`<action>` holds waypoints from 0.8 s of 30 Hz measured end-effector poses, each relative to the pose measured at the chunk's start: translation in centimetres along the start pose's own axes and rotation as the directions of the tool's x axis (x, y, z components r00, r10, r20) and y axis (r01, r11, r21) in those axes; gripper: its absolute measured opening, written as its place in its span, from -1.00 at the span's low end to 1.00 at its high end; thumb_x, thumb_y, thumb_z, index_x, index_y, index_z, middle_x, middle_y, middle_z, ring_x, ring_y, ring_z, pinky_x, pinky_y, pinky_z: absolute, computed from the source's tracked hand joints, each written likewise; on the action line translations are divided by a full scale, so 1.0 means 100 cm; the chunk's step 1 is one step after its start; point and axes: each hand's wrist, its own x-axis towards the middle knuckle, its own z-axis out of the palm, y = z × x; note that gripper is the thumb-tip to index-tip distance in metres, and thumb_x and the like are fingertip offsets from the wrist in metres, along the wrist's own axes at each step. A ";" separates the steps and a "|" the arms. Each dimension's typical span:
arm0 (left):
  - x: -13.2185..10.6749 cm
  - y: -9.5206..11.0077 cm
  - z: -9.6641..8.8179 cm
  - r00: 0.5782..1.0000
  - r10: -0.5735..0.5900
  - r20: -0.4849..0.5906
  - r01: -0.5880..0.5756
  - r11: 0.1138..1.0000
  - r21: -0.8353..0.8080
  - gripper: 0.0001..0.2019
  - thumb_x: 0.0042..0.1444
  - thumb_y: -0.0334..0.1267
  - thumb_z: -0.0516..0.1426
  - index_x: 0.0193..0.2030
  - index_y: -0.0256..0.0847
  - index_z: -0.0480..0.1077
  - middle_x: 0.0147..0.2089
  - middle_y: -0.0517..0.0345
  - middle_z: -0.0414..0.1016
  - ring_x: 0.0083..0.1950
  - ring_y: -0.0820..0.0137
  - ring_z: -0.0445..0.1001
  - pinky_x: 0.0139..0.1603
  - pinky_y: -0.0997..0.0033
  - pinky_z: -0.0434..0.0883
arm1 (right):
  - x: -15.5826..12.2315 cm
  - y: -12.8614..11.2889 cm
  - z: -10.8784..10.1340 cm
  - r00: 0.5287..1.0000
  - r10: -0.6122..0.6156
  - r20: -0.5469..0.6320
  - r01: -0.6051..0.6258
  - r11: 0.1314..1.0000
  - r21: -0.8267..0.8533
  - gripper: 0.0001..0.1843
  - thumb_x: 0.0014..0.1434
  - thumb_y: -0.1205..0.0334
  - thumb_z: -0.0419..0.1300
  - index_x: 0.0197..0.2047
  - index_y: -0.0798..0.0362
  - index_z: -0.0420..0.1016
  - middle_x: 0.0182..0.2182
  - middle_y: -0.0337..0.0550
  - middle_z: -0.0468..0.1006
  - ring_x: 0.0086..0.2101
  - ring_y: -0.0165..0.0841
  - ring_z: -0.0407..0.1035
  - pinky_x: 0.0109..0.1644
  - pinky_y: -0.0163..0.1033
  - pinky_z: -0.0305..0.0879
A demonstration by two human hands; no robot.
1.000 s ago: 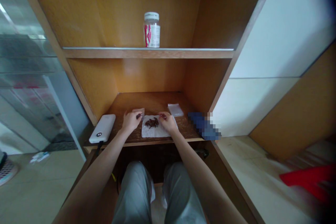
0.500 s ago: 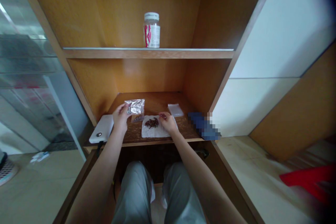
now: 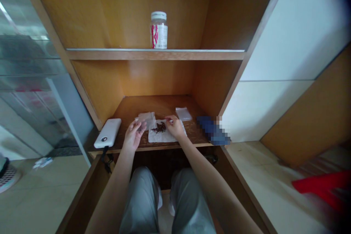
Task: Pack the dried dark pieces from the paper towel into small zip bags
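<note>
My left hand [image 3: 134, 136] is at the left of a white paper sheet, its fingers curled around the near left side of a clear plastic bag [image 3: 149, 117]. The bag tilts, and its right edge reaches over the sheet. On the white paper sheet [image 3: 161, 138] lies a small heap of dark brown, thin pieces [image 3: 159, 128], too small to name. My right hand [image 3: 174, 127] is just right of the heap, fingertips drawn together in a pinch. What they hold, if anything, is too small to make out.
Another clear plastic bag [image 3: 183, 113] lies behind my right hand. A white power bank [image 3: 108, 133] with a black cable is at the left edge of the wooden surface, and a dark blue item [image 3: 211, 129] at the right. A jar [image 3: 158, 31] stands on the upper shelf.
My left hand has come down and a little right, turning the plastic bag and bringing it nearer the sheet. The right hand has barely moved; its fingers have shifted slightly.
</note>
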 end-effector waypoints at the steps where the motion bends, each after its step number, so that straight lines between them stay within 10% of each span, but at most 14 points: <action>1: -0.001 0.000 0.000 1.000 -0.004 0.013 0.004 1.000 0.014 -0.79 -0.14 -0.50 0.20 -0.33 -0.24 0.34 -0.30 0.16 0.53 -0.24 0.44 0.51 -0.11 0.40 0.39 | 0.000 -0.001 0.000 0.999 -0.044 -0.005 0.044 0.999 -0.019 -0.77 0.05 0.42 0.02 -0.26 0.07 0.44 -0.28 -0.12 0.49 -0.23 -0.37 0.37 -0.12 -0.27 0.29; 10: -0.001 -0.002 -0.004 0.996 -0.011 0.089 0.005 0.997 0.071 -0.71 -0.17 -0.49 0.23 -0.27 -0.19 0.33 -0.23 0.15 0.53 -0.18 0.41 0.50 -0.03 0.32 0.35 | 0.005 -0.036 -0.013 0.947 -0.295 0.129 0.285 0.954 0.090 -0.82 0.09 0.36 0.07 -0.32 0.05 0.49 -0.30 -0.11 0.52 -0.22 -0.37 0.36 -0.07 -0.23 0.25; 24: -0.005 -0.002 0.000 0.995 0.053 0.086 -0.067 0.983 0.173 -0.47 -0.22 -0.48 0.25 -0.06 -0.07 0.24 -0.22 0.20 0.48 -0.17 0.38 0.50 -0.02 0.24 0.35 | 0.013 -0.035 -0.004 0.946 -0.085 0.312 -0.032 0.935 0.354 -0.90 -0.06 0.28 0.18 -0.47 0.10 0.51 -0.42 -0.15 0.55 -0.38 -0.40 0.41 -0.23 -0.30 0.28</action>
